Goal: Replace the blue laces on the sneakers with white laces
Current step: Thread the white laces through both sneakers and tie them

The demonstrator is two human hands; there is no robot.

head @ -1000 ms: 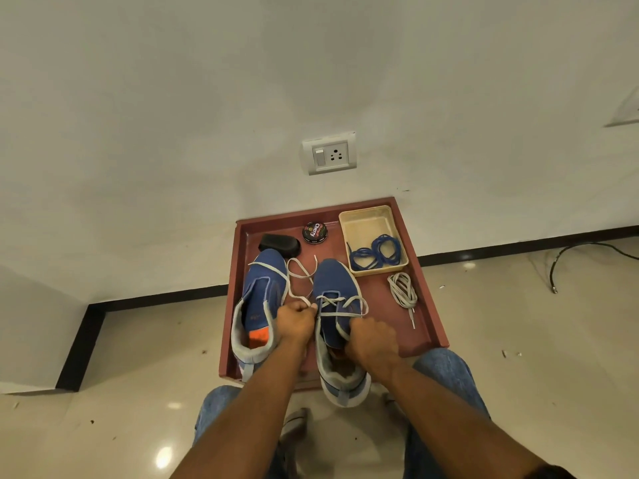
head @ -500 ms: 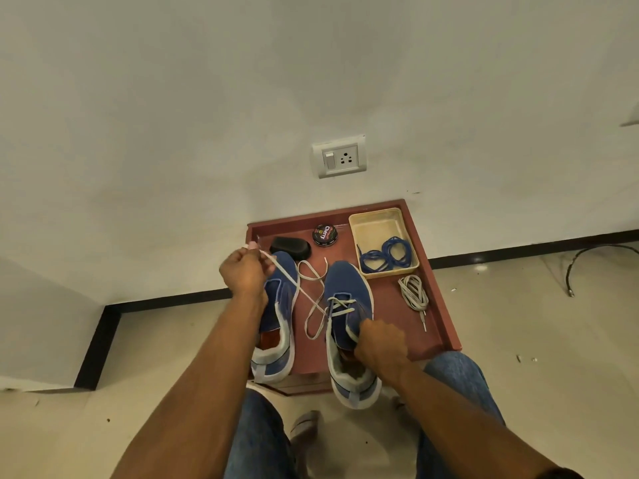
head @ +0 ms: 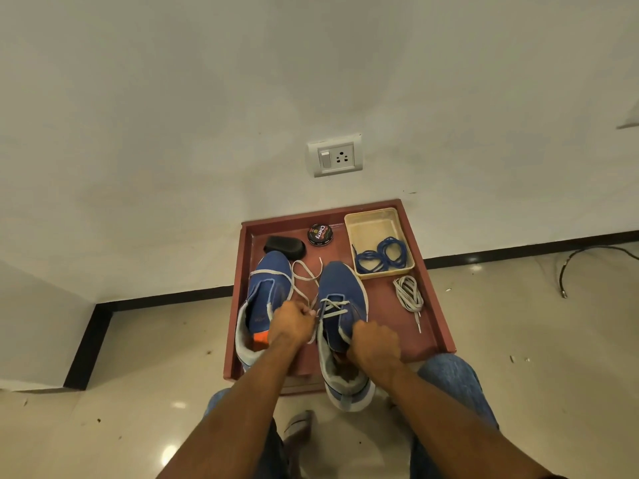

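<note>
Two blue sneakers stand on a reddish-brown tray (head: 436, 299). The left sneaker (head: 266, 292) has no lace in its eyelets. The right sneaker (head: 340, 288) has a white lace (head: 306, 276) threaded through its front eyelets, with the loose end looping over toward the left sneaker. My left hand (head: 292, 323) pinches this lace between the two shoes. My right hand (head: 375, 344) grips the right sneaker at its collar. Blue laces (head: 380, 255) lie coiled in a cream tray (head: 373, 219). A second white lace (head: 409, 295) lies bundled beside it.
A black shoe-polish tin (head: 320, 234) and a black brush (head: 284, 247) sit at the tray's far edge. The tray stands against a white wall with a socket (head: 334, 155). A black cable (head: 587, 262) lies on the floor at right. My knees flank the tray's near edge.
My left hand, which had drawn the white lace up and out to the left, has come back down between the sneakers. My right hand stayed on the right sneaker.
</note>
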